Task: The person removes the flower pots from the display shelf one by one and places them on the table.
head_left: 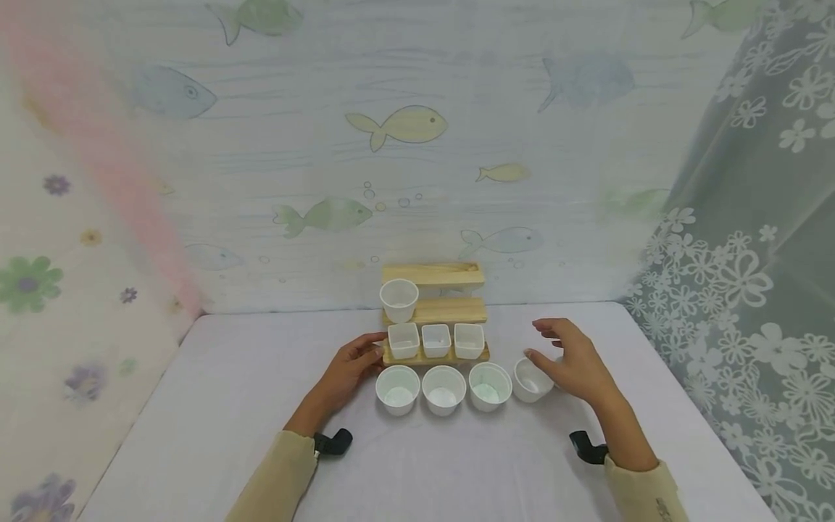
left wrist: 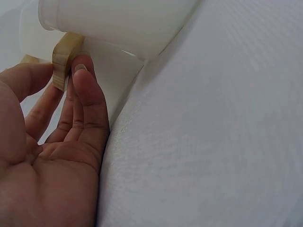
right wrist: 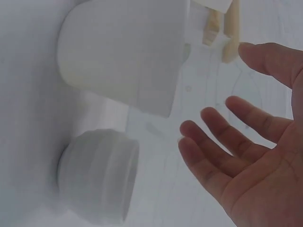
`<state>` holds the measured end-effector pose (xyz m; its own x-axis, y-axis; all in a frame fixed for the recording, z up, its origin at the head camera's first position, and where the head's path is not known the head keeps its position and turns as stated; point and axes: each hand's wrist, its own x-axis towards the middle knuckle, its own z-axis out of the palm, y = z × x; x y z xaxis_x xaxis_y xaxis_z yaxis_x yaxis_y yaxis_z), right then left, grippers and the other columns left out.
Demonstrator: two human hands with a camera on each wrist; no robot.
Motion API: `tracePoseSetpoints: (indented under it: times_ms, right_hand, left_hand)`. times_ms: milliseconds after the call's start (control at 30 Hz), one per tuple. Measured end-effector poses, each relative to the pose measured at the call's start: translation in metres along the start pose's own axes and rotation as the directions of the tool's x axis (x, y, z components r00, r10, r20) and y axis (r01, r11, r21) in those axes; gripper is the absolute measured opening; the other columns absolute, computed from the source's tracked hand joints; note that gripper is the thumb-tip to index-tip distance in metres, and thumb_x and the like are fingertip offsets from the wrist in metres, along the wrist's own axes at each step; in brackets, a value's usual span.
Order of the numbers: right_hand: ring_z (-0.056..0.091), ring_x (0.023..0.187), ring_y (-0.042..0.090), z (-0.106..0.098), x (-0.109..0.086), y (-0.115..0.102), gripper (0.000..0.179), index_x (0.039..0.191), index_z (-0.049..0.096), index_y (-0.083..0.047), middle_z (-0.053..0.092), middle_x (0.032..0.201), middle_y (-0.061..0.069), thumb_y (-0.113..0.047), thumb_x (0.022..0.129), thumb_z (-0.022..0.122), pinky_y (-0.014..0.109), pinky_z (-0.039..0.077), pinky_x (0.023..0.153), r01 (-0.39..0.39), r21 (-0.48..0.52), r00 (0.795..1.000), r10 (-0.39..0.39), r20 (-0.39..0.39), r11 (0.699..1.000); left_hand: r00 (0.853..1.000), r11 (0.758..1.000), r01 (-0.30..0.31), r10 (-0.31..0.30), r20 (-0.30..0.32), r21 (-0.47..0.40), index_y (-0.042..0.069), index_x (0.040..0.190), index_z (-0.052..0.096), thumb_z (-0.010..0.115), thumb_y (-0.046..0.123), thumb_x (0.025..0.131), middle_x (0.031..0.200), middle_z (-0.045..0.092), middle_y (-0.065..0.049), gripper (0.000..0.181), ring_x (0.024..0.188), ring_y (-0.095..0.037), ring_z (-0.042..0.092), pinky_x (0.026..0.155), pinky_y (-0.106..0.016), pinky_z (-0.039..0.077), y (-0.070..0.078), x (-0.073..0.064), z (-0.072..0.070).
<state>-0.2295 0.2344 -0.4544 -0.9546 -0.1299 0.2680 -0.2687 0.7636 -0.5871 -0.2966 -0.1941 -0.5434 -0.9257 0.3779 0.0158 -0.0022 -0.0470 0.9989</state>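
The left hand (head_left: 349, 370) pinches the wooden stand (head_left: 451, 310) by one end, probably to steady its loaded tiers. The right hand (head_left: 583, 366), loosely spread and empty, hovers beside the rightmost cup (head_left: 531, 381)

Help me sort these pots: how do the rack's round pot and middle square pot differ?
The round pot has a circular rim; the middle square pot, a squarish one. The round pot looks larger than the square pot. The round pot stands on the middle tier of the wooden rack, the square pot on its lowest tier. Both are white, upright and open-topped.
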Motion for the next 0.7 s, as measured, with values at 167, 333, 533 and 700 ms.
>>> tracePoseSetpoints:
  times_ms: [167, 333, 533, 700]
  right_hand:
    - [0.059, 0.13, 0.043, 0.006, 0.013, -0.012, 0.055, 0.143, 0.056, 0.001, 0.059, 0.141, 0.022, -0.018, 0.096, 0.08, 0.059, 0.051, 0.107, -0.012, 0.025, 1.0, 0.012, -0.013, 1.0]
    - [0.06, 0.13, 0.042, 0.013, 0.027, -0.022, 0.054, 0.142, 0.056, 0.0, 0.059, 0.142, 0.022, -0.016, 0.096, 0.08, 0.06, 0.051, 0.108, -0.012, 0.038, 0.999, 0.014, -0.036, 0.999]
    - [0.06, 0.131, 0.041, 0.025, 0.042, -0.029, 0.055, 0.143, 0.056, -0.001, 0.058, 0.144, 0.021, -0.017, 0.096, 0.08, 0.058, 0.052, 0.107, -0.024, 0.042, 0.998, 0.026, -0.062, 0.999]
    - [0.059, 0.132, 0.04, 0.033, 0.055, -0.037, 0.058, 0.144, 0.055, -0.003, 0.057, 0.145, 0.019, -0.019, 0.095, 0.081, 0.058, 0.051, 0.108, -0.05, 0.039, 0.995, 0.053, -0.079, 0.998]
  left_hand:
    - [0.999, 1.0, -0.002, 0.002, 0.032, 0.006, 0.006, 0.15, 0.055, 0.062, 0.019, 0.109, 0.116, 0.07, -0.01, 0.044, 0.103, -0.019, 0.068, 0.088, -0.028, 0.059, 0.002, 0.016, -0.012]
    - [0.998, 1.0, -0.004, 0.004, 0.057, 0.014, 0.008, 0.149, 0.057, 0.063, 0.021, 0.108, 0.117, 0.07, -0.011, 0.043, 0.104, -0.02, 0.068, 0.088, -0.028, 0.059, 0.003, 0.032, -0.024]
    - [0.996, 1.0, -0.007, 0.005, 0.091, 0.015, 0.007, 0.15, 0.056, 0.063, 0.02, 0.108, 0.116, 0.07, -0.011, 0.045, 0.104, -0.019, 0.068, 0.088, -0.029, 0.059, 0.005, 0.05, -0.036]
    - [0.993, 1.0, -0.008, 0.007, 0.12, 0.009, 0.007, 0.15, 0.056, 0.063, 0.019, 0.108, 0.116, 0.07, -0.01, 0.044, 0.104, -0.018, 0.069, 0.088, -0.028, 0.059, 0.005, 0.066, -0.047]
